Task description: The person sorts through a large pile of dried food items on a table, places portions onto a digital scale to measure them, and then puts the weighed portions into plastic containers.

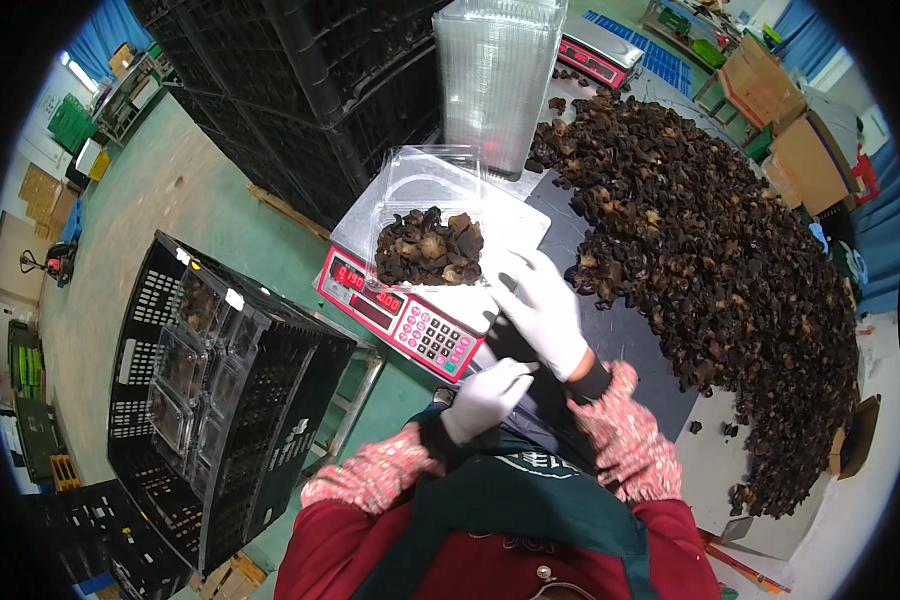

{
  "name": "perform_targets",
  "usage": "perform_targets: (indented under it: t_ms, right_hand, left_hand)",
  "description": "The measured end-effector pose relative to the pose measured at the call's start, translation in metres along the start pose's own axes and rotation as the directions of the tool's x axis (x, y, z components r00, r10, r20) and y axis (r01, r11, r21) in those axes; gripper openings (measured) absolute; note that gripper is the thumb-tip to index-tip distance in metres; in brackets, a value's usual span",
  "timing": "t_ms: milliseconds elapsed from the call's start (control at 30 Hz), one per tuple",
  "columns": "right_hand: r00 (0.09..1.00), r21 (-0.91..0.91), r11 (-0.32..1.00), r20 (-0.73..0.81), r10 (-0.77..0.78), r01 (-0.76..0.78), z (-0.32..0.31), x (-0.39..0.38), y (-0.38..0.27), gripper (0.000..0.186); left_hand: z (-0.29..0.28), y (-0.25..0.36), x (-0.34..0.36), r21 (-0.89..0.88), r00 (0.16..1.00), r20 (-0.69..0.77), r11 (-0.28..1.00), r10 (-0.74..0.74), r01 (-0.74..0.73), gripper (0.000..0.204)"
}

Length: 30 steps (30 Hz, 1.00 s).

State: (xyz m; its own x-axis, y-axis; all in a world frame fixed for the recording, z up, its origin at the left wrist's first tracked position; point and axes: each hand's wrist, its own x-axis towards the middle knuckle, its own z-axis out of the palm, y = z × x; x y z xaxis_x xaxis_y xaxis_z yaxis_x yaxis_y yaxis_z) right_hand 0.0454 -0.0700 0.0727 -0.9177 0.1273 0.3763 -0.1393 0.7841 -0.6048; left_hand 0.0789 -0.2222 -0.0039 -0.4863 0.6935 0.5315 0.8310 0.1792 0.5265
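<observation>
A clear plastic clamshell box (378, 240) with its lid raised stands on the metal pan of a red and white digital scale (395, 318). Dark brown wood ear mushrooms (430, 248) fill its base. My right hand (542, 312), in a white glove, is at the box's near right corner, fingers stretched and apart; whether they touch the box is unclear. Below the scale's keypad, close to my body, is my white-gloved left hand (488, 400). Its fingers are curled and pressed together, and what they hold, if anything, cannot be made out.
Loose wood ear mushrooms form a large heap (710, 240) along the table's right side. Behind the scale rises a tall stack of clear boxes (495, 90), beside stacked black crates (300, 90). A black crate (240, 400) of filled boxes stands at left. A second scale (600, 55) sits farther back.
</observation>
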Motion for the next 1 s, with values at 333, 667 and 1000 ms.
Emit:
perform_targets:
  t_ms: [333, 667, 1000]
  right_hand:
    - [0.948, -0.075, 0.954, 0.153, -0.278, 0.292, 0.069, 0.084, -0.011, 0.025]
    - [0.877, 0.761, 0.461, 0.299, 0.376, -0.456, 0.011, 0.072, -0.008, 0.016]
    - [0.879, -0.046, 0.88, -0.091, 0.468, -0.473, -0.009, -0.109, 0.092, 0.012]
  left_hand:
    - [-0.067, -0.033, -0.033, -0.061, 0.92, -0.119, 0.927, -0.374, 0.369, 0.019]
    - [-0.088, -0.039, -0.031, -0.084, 0.908, -0.16, 0.922, -0.387, 0.379, 0.02]
    - [-0.092, -0.032, -0.049, -0.414, 0.647, -0.125, 0.632, -0.752, 0.655, 0.023]
